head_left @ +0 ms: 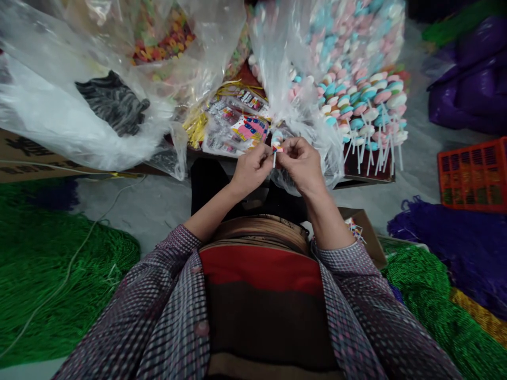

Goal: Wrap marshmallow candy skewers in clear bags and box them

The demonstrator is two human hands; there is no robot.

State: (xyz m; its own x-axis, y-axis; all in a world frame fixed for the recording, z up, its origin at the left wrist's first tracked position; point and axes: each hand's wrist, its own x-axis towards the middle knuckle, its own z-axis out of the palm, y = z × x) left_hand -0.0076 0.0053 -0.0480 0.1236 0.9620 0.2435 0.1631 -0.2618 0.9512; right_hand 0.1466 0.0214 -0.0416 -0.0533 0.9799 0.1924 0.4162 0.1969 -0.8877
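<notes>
Over the table's front edge, my two hands meet around a small marshmallow lollipop [277, 138] with a short white stick pointing down toward me. My left hand [252, 168] is closed, thumb and fingertips pinching from the left side at the stick. From the right, my right hand [304, 162] pinches at the same spot, where a small colourful label or tie [278, 150] sits below the pale blue and white candy. Fingertips partly cover that label. Just beyond my left hand lie printed packets [233, 120] in clear plastic, one showing a pink and blue picture.
Many marshmallow lollipops [366, 113] are piled at the table's right end, sticks overhanging. Clear bags of ring candies [164, 39] and pastel marshmallows [336, 26] stand behind. Yellow ties [195, 126] lie left of the packets. Green cord bundles [79, 264] and an orange crate [473, 174] flank me.
</notes>
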